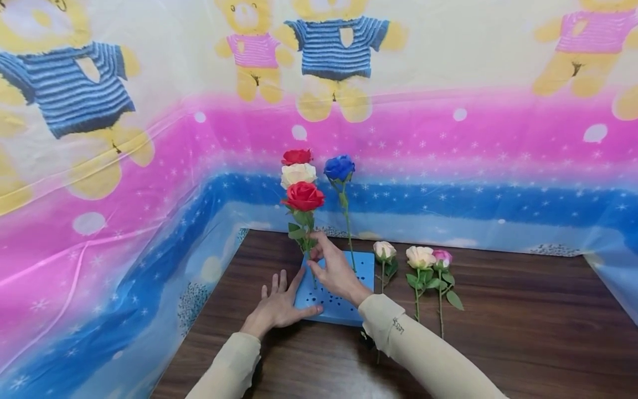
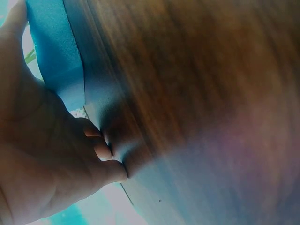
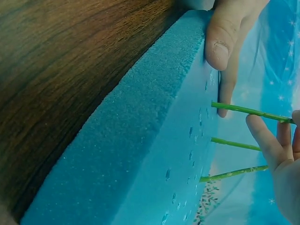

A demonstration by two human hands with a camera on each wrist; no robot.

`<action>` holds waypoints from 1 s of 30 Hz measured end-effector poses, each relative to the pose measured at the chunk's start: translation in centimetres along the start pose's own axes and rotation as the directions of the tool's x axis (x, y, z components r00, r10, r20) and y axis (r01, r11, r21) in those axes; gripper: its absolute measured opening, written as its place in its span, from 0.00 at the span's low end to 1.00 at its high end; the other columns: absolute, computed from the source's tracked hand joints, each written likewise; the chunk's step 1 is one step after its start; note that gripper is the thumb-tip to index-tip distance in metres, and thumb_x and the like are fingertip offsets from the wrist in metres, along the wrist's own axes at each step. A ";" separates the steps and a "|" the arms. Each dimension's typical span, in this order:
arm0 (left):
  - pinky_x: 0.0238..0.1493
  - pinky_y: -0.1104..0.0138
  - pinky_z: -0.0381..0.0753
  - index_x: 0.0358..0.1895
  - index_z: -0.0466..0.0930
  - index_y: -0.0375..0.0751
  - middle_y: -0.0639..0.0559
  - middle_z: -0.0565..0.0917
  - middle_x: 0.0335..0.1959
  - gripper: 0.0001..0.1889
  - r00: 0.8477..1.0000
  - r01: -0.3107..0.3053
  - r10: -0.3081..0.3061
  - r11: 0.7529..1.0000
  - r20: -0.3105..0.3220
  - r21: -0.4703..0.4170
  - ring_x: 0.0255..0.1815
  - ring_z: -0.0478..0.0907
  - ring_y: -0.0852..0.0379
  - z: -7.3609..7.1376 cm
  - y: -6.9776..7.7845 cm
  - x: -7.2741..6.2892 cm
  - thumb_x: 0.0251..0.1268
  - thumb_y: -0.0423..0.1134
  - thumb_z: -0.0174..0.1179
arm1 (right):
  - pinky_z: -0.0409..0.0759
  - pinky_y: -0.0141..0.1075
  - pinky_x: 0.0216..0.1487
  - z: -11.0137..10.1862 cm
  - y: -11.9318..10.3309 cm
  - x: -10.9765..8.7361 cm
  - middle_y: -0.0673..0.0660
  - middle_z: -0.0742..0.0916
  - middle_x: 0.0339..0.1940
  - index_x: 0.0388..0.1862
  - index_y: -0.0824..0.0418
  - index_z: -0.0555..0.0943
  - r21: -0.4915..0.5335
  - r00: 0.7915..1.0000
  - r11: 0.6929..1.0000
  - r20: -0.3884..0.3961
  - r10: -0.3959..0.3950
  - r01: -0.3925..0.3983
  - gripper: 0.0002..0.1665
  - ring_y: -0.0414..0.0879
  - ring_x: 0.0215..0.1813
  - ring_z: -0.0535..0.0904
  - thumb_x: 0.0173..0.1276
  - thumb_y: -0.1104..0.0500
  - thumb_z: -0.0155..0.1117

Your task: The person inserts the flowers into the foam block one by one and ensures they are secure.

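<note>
My left hand (image 1: 276, 307) presses on the left edge of a blue foam block (image 1: 349, 313), thumb on its top and the other fingers spread on the table. My right hand (image 1: 336, 271) pinches the stem of the front red rose (image 1: 305, 196); in the right wrist view that green stem (image 3: 234, 108) meets the block's holed face. Behind it, in line, stand a white rose (image 1: 298, 175) and another red rose (image 1: 296, 157). A blue rose (image 1: 340, 167) rises from the block's back right part. The left wrist view shows the left palm beside the block's side.
On the brown wooden table (image 1: 523, 327), right of the block, lie a pale rose (image 1: 384, 251), a cream rose (image 1: 420, 257) and a pink rose (image 1: 442, 257). A printed bear curtain (image 1: 418, 144) hangs behind and to the left of the table.
</note>
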State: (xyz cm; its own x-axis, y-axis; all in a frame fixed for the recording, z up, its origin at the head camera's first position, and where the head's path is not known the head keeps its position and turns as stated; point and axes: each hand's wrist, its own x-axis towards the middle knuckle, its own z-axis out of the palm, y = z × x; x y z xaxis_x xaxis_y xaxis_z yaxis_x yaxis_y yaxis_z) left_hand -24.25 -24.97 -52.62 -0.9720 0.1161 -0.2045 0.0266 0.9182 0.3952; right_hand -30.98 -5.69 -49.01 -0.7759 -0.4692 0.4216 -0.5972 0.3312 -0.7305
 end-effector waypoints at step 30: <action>0.84 0.25 0.40 0.95 0.39 0.59 0.26 0.41 0.92 0.63 1.000 0.002 -0.002 1.000 0.012 -0.002 0.92 0.35 0.24 0.0 0.0 0.2 0.67 0.84 0.58 | 0.87 0.63 0.61 -2.8 -0.3 -1.5 0.60 0.84 0.63 0.87 0.43 0.60 0.168 0.999 0.985 -0.019 0.049 -0.046 0.50 0.52 0.57 0.89 0.77 0.59 0.79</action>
State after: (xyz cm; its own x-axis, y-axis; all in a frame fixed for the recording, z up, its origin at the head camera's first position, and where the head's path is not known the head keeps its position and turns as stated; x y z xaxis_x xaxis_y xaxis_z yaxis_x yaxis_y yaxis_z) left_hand -24.46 -24.94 -52.67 -0.9691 0.1189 -0.2160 0.0242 0.9176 0.3967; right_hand -30.23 -2.76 -47.89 -0.8081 -0.4369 0.3950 -0.5187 0.2102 -0.8287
